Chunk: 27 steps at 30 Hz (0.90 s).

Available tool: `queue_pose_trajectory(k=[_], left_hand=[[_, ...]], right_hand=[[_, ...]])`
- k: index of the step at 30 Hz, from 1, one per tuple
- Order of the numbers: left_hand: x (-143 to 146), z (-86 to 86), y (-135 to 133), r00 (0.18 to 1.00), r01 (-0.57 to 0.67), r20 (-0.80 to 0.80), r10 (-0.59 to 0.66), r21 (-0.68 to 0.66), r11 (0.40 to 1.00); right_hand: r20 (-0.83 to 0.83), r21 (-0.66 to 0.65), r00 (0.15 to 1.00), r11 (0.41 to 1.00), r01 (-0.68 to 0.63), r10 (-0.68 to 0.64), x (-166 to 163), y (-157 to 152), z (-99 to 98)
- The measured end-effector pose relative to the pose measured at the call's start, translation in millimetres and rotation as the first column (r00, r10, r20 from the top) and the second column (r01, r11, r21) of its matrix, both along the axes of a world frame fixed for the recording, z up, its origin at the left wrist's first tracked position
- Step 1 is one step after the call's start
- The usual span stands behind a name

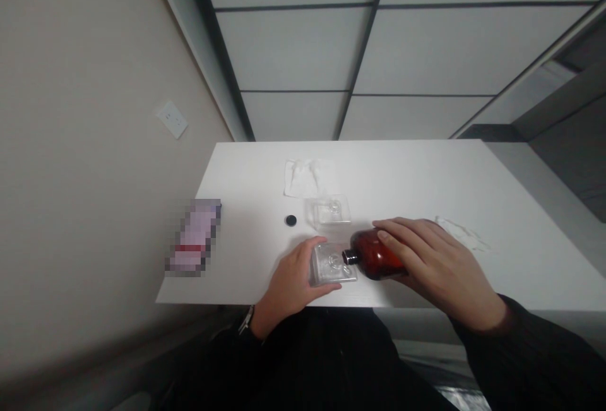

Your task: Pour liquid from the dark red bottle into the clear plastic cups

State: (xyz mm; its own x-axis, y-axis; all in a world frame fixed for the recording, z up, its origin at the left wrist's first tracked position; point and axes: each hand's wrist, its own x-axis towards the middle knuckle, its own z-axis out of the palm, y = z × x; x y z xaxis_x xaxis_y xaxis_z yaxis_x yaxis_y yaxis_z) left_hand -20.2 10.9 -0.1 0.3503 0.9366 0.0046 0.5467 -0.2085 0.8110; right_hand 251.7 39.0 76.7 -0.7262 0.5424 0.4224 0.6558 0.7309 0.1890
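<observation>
My right hand point(428, 262) is wrapped round a dark amber bottle point(374, 253), tilted nearly flat with its open mouth pointing left. The bottle's mouth hangs over a clear plastic box point(334, 266) with a round shape in its top. My left hand point(298, 275) grips that box from its left side, thumb along the near edge and fingers along the far edge. Whether liquid leaves the bottle I cannot tell. Just behind stands a second clear plastic box point(331, 210). A small black cap point(291, 220) lies to its left.
All this is on a white table point(250, 177). A white tissue point(302, 178) lies at the back, and another crumpled one point(461, 233) lies beyond my right hand. A blurred-out pinkish flat object point(195, 237) rests at the left edge, near the wall.
</observation>
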Motion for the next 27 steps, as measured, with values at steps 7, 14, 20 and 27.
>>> queue_pose_trajectory(k=[7, 14, 20, 27], left_hand=[[0.8, 1.0, 1.4, 1.0, 0.002, 0.0, -0.002, -0.002, 1.0], [0.6, 0.1, 0.6, 1.0, -0.008, -0.007, 0.008, 0.008, 1.0], [0.8, 1.4, 0.7, 1.0, -0.007, -0.002, 0.007, -0.004, 1.0], [0.3, 1.8, 1.7, 1.0, -0.011, 0.016, 0.011, -0.021, 1.0]], right_hand=[[-0.002, -0.005, 1.0, 1.0, -0.017, 0.017, -0.2, 1.0, 0.4], [-0.001, -0.003, 1.0, 1.0, -0.022, 0.022, 0.1, 1.6, 0.9], [0.009, 0.016, 1.0, 1.0, -0.027, 0.027, -0.6, 2.4, 1.9], [0.007, 0.023, 1.0, 0.999, -0.026, 0.026, -0.9, 3.0, 2.0]])
